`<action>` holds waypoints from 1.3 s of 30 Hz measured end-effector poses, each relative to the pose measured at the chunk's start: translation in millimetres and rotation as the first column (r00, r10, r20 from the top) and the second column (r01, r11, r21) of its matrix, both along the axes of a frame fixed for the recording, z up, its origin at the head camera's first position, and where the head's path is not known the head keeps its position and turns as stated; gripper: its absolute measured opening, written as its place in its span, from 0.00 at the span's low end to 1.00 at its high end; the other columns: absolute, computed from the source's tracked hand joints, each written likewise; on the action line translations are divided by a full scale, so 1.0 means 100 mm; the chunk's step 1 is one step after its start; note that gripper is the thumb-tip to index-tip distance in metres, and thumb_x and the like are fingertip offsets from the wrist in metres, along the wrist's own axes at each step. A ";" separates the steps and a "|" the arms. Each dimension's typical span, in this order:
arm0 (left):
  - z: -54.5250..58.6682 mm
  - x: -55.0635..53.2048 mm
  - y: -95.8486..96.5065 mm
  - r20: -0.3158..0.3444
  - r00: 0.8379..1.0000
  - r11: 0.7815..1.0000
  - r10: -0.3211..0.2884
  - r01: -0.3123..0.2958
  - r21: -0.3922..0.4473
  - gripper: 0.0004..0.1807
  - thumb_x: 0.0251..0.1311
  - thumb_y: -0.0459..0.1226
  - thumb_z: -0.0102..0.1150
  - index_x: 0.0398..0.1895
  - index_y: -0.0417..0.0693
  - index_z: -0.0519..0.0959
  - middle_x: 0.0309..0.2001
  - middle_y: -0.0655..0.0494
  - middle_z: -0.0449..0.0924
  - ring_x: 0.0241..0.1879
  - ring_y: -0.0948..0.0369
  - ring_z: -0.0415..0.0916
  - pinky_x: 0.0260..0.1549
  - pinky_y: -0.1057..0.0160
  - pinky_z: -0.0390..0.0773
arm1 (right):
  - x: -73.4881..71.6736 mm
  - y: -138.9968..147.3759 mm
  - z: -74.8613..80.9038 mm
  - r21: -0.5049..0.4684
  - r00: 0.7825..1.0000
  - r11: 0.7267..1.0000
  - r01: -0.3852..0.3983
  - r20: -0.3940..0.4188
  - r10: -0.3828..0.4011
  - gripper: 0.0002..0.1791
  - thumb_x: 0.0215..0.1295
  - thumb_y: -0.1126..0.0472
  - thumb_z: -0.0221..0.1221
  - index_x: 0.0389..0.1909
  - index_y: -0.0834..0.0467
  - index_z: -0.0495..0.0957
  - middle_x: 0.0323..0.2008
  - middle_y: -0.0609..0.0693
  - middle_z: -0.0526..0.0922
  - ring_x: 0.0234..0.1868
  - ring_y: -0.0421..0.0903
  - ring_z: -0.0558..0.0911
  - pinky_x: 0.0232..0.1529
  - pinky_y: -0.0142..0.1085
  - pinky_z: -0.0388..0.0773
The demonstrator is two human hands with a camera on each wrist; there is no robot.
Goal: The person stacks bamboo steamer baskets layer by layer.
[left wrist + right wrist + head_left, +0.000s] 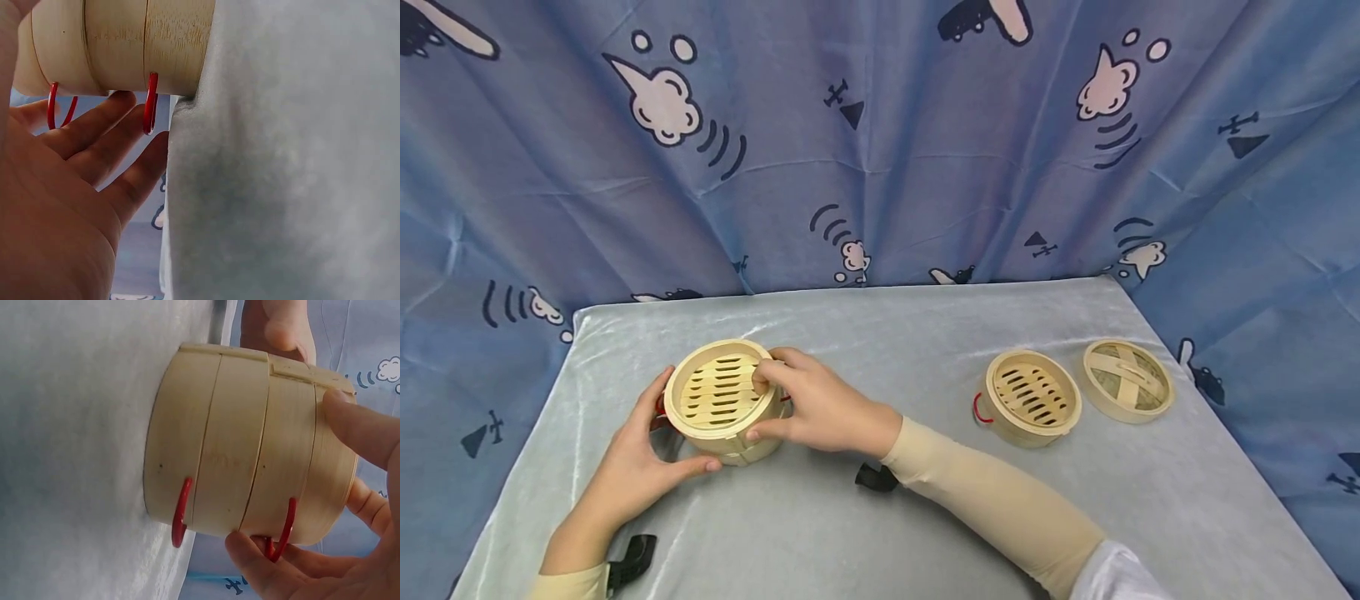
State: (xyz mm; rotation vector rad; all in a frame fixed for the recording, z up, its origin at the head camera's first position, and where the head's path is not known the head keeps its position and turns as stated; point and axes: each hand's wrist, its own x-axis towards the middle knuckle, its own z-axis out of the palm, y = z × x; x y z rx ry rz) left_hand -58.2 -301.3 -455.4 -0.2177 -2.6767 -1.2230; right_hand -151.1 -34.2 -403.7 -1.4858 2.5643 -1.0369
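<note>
Two round bamboo steamer baskets stand stacked at the left of the table. The upper steamer basket [718, 392] has a slatted floor; the lower steamer basket [212, 437] sits under it on the cloth. My right hand [823, 404] grips the upper basket's right side, thumb on the outer wall and index finger bent over the rim. At the left side, my left hand [632, 471] spreads around the stack, its fairly straight fingers [103, 153] by the red loop handles [150, 103] and its thumb near the front.
To the right stands another slatted steamer basket [1032, 396] with a red handle. Beside it, near the right edge, lies a woven bamboo lid [1127, 381]. Pale cloth covers the table [880, 350]; a patterned blue curtain [880, 167] hangs behind.
</note>
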 end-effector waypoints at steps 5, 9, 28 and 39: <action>0.00 -0.01 0.01 -0.005 1.000 1.000 -0.009 0.010 0.027 0.71 0.29 0.44 0.87 0.79 0.67 0.51 0.60 0.58 0.72 0.53 0.67 0.68 0.50 0.72 0.67 | 0.03 -0.01 -0.05 -0.003 1.000 1.000 0.029 0.010 -0.029 0.25 0.54 0.40 0.72 0.41 0.47 0.70 0.50 0.44 0.70 0.41 0.35 0.73 0.39 0.19 0.73; 0.01 0.00 0.00 0.028 1.000 1.000 0.006 -0.006 0.010 0.69 0.32 0.45 0.86 0.79 0.71 0.49 0.60 0.58 0.72 0.52 0.64 0.69 0.50 0.64 0.67 | 0.05 -0.02 -0.05 0.006 0.998 0.998 0.061 0.005 -0.061 0.27 0.53 0.39 0.72 0.43 0.46 0.69 0.52 0.45 0.70 0.45 0.36 0.71 0.41 0.22 0.72; 0.33 0.03 0.22 -0.157 0.988 0.999 -0.018 0.024 0.041 0.63 0.27 0.27 0.86 0.75 0.43 0.61 0.67 0.42 0.65 0.54 0.68 0.65 0.48 0.77 0.66 | 0.06 0.02 -0.08 -0.009 0.997 0.997 0.075 0.032 -0.075 0.29 0.52 0.37 0.71 0.44 0.46 0.68 0.56 0.49 0.68 0.44 0.36 0.71 0.40 0.19 0.72; -0.02 -0.03 0.01 -0.114 0.993 0.997 0.032 -0.024 0.066 0.69 0.23 0.33 0.89 0.76 0.59 0.60 0.64 0.55 0.68 0.50 0.69 0.69 0.49 0.77 0.65 | 0.03 0.33 0.07 0.069 0.992 0.995 0.070 0.100 -0.077 0.52 0.58 0.35 0.65 0.75 0.55 0.54 0.70 0.47 0.63 0.70 0.40 0.62 0.69 0.35 0.62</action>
